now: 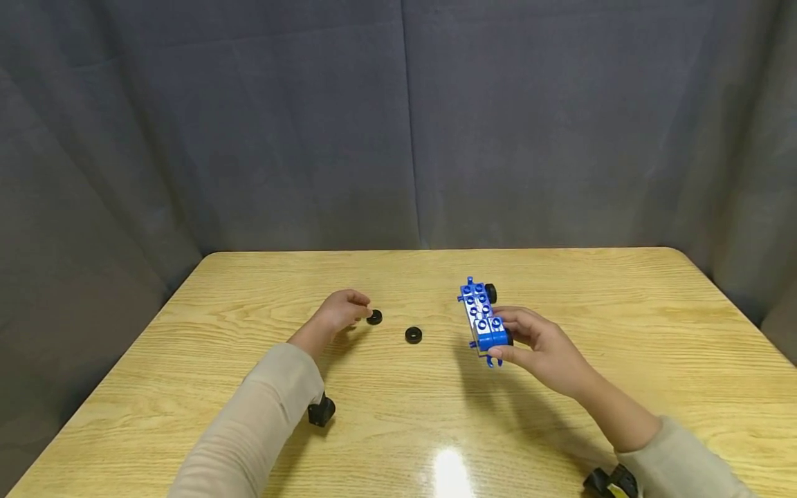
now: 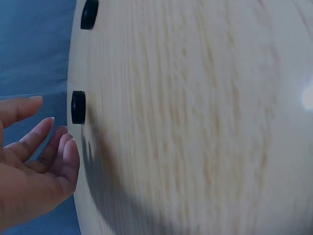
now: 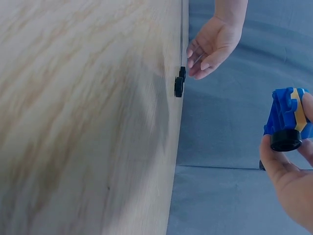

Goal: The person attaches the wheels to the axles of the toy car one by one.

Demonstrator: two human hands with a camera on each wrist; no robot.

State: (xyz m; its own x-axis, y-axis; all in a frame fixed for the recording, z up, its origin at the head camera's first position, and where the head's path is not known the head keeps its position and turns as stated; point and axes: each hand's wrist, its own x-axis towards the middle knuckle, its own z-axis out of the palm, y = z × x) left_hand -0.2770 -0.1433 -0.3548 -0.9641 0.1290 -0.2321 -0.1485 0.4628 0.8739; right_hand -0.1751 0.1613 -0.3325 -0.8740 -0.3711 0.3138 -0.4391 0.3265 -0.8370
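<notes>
My right hand [image 1: 548, 353] grips a blue toy vehicle base [image 1: 478, 315] above the table, fingers and thumb at its rear end. Two black wheels show on its right side; pegs without wheels stick out on its left. In the right wrist view, a black wheel [image 3: 286, 140] sits beside the fingers on the blue base [image 3: 284, 110]. My left hand [image 1: 339, 312], fingers loosely bent and holding nothing, hovers beside a black wheel [image 1: 374, 317] lying on the table. In the left wrist view a gap shows between the hand [image 2: 41, 164] and the nearer wheel [image 2: 78, 107].
A second loose black wheel [image 1: 414, 335] lies on the wooden table [image 1: 386, 429], right of and nearer than the first. A grey curtain [image 1: 299, 124] hangs behind the table's far edge. Black wrist devices [image 1: 322, 411] show at both sleeves.
</notes>
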